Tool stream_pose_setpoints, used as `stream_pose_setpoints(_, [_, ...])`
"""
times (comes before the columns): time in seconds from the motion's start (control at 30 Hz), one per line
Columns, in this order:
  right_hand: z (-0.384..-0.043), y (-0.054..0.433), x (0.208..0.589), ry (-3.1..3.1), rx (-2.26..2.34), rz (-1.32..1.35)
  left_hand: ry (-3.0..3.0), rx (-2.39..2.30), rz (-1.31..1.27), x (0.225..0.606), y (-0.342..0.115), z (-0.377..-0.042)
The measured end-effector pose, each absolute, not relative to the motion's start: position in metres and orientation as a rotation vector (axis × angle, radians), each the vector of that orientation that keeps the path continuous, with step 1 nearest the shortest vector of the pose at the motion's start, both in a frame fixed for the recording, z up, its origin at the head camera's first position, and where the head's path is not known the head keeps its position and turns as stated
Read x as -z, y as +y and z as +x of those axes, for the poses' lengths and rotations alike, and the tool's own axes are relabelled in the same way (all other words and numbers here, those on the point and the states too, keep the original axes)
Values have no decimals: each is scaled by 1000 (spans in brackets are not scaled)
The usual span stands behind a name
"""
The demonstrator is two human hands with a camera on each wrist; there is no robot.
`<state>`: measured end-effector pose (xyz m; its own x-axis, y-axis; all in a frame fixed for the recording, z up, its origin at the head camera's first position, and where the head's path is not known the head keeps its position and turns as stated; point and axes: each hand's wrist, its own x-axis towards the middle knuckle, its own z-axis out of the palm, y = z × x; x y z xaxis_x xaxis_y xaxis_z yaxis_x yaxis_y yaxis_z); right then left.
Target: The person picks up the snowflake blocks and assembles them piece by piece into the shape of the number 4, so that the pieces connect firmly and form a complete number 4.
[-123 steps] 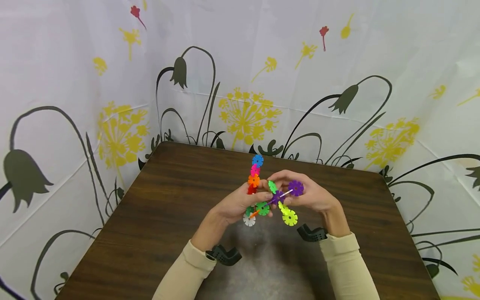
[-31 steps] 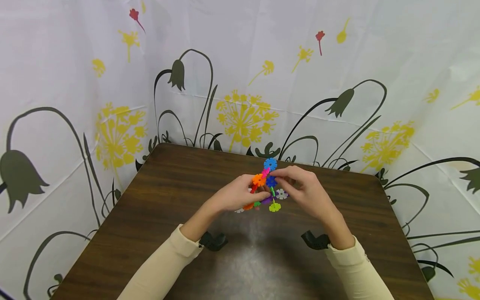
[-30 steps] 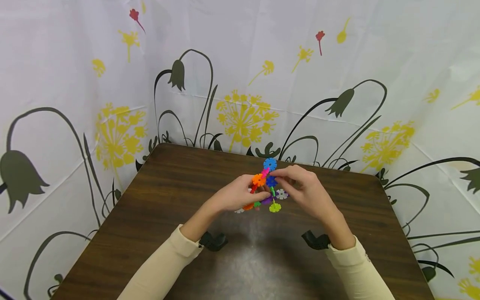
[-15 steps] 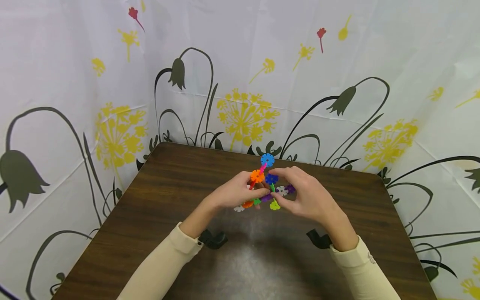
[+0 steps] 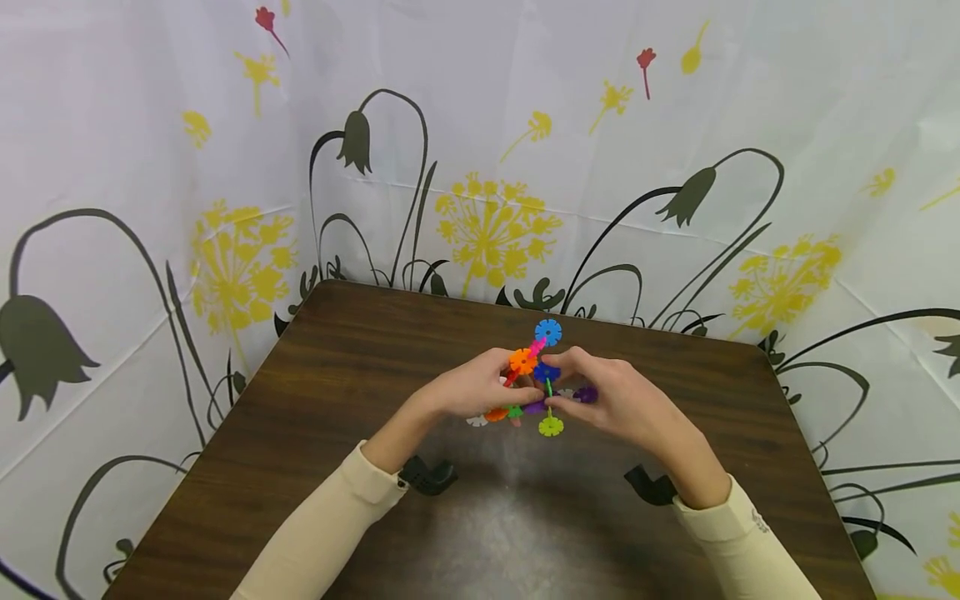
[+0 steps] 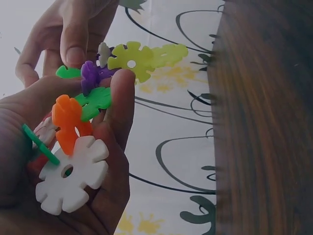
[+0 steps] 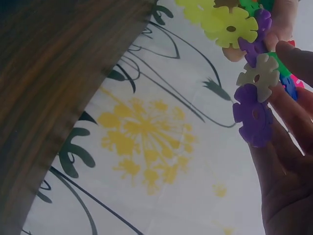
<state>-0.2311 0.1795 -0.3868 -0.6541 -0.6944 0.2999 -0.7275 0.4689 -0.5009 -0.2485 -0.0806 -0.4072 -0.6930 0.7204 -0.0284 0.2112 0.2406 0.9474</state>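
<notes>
Colourful notched plastic discs, slotted together into a branching chain, are held between both hands above the table. My left hand (image 5: 476, 387) grips the chain's left part, near an orange disc (image 5: 522, 361) and a white disc (image 6: 80, 183). My right hand (image 5: 626, 398) pinches around a dark blue disc (image 5: 547, 372) and the green disc below it, thumb low and index finger high. A light blue disc (image 5: 548, 332) tops the chain; a yellow-green disc (image 5: 551, 427) hangs at the bottom. In the right wrist view a purple disc (image 7: 247, 115) ends one branch beside a pale disc (image 7: 259, 77). Fingers hide the middle.
The dark wooden table (image 5: 315, 467) lies beneath the hands. A white curtain (image 5: 465, 100) with flower prints hangs behind and at both sides. Each wrist wears a black camera mount, the left mount (image 5: 429, 477) and the right mount (image 5: 649, 486).
Since four seconds ago the chain has turned, and a dark blue disc now shows at my right fingertips. Over the last second my right thumb has moved down and left toward the green disc.
</notes>
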Motion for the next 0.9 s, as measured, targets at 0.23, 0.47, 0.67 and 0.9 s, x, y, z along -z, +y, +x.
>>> stream_pose_setpoints(0.23, [-234,183,392,-2585,-1008,1268,2047,-1496,804,408,-79,-249])
stream_pose_setpoints(0.47, [-236,196,406,-2666,-1248,1069,2029,-1562,737,408,-82,-249])
stream_pose_setpoints(0.67, [-244,209,433,-2736,-1599,914,1985,-1604,635,418,-84,-253])
stream_pose_setpoints(0.9, [-253,211,475,-2683,-1874,803,1979,-1633,483,444,-78,-266])
